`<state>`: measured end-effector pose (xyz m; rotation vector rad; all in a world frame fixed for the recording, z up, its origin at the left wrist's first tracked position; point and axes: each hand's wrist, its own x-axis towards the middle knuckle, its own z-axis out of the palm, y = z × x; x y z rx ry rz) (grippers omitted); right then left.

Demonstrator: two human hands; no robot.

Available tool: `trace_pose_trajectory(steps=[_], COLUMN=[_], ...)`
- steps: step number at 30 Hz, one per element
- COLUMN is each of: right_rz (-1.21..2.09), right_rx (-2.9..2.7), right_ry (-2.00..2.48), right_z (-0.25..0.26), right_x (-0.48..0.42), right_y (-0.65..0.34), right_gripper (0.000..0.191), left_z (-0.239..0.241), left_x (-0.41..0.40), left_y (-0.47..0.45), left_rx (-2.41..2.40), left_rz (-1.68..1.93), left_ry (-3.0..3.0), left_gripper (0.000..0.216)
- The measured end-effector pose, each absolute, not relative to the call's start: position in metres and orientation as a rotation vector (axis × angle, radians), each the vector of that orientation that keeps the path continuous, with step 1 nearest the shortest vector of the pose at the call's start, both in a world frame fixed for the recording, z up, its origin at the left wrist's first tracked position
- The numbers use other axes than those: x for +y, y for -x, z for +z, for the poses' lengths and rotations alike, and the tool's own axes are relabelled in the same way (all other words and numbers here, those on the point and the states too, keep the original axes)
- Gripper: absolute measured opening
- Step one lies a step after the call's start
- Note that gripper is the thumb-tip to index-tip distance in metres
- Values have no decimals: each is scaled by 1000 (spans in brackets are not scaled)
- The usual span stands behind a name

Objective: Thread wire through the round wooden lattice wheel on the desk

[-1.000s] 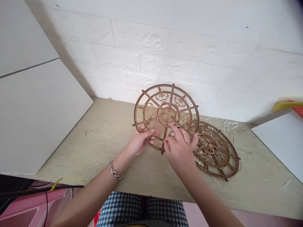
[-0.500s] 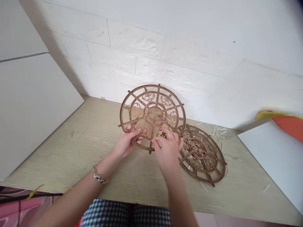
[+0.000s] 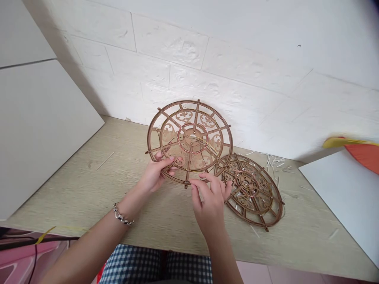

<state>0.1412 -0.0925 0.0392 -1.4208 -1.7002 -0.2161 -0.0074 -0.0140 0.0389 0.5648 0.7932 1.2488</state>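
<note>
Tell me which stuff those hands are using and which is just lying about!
In use: brown round frame, held in the left hand; reddish wire loop on it; right hand, pinched near the rim.

Probably lying about: white strips; orange object; second round frame, though it looks similar and might belong.

Part of the left hand (image 3: pixel 153 173) is hidden behind the brown wheel (image 3: pixel 189 139). No telling if the right hand (image 3: pixel 209 199) is pinching anything, way too tiny. Orange thing (image 3: pixel 364 158) at 3 o'clock, pink thing (image 3: pixel 20 252) at 8: both cropped.
</note>
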Motion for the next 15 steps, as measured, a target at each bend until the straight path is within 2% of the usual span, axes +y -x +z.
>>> trace_pose_trajectory(steps=[9, 15], right_rz=[-301, -415], right_rx=[-1777, -2103], right_ry=[1437, 1349], right_z=[32, 42], right_x=[-85, -79], right_y=[-139, -148], right_gripper=[18, 16], left_z=[36, 36], left_x=[-13, -13], left_y=[7, 7], left_rx=[797, 793], left_rz=[1250, 1252], left_ry=[-541, -554], left_gripper=[21, 18])
